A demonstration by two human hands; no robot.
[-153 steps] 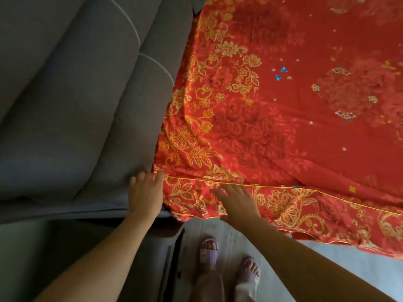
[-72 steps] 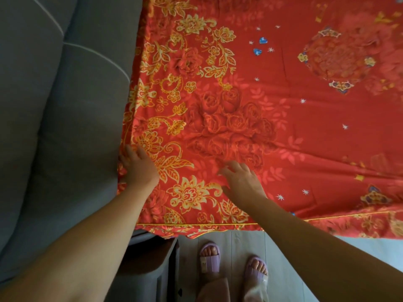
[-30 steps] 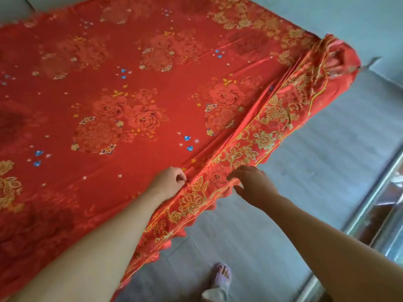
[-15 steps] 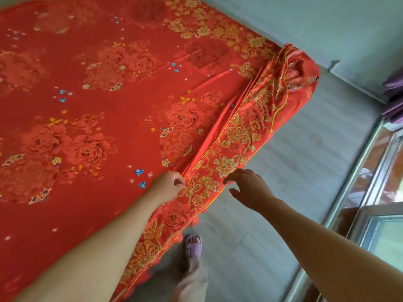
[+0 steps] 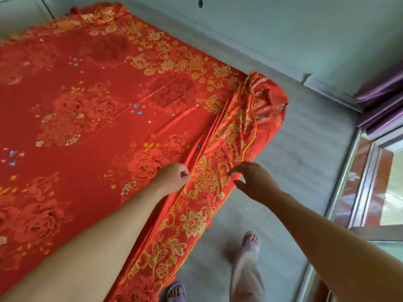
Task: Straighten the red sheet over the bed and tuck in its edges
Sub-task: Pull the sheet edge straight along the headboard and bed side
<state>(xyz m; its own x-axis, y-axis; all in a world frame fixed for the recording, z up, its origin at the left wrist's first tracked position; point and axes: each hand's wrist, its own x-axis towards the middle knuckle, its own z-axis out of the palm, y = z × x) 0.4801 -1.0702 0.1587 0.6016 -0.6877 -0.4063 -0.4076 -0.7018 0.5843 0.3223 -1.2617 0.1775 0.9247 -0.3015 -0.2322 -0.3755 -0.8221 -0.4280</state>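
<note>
The red sheet [image 5: 93, 131] with gold flower borders covers the bed and hangs over its right side. Its far right corner [image 5: 265, 101] is bunched and folded back, and long creases run from there toward me. My left hand [image 5: 174, 176] rests on the bed's right edge, fingers pinched on a fold of the sheet beside the yellow piping. My right hand [image 5: 254, 182] hovers open by the hanging border, fingertips at the cloth, holding nothing.
Grey plank floor [image 5: 301, 153] runs along the bed's right side, where my feet in purple slippers [image 5: 250, 239] stand. A pale wall [image 5: 261, 29] is past the bed's far end. A window frame [image 5: 357, 192] and purple curtain [image 5: 383, 94] are at right.
I have walked along the bed's right side toward the far corner, which now appears closer. My left hand keeps its pinch on the sheet edge and my right hand stays open by the border.
</note>
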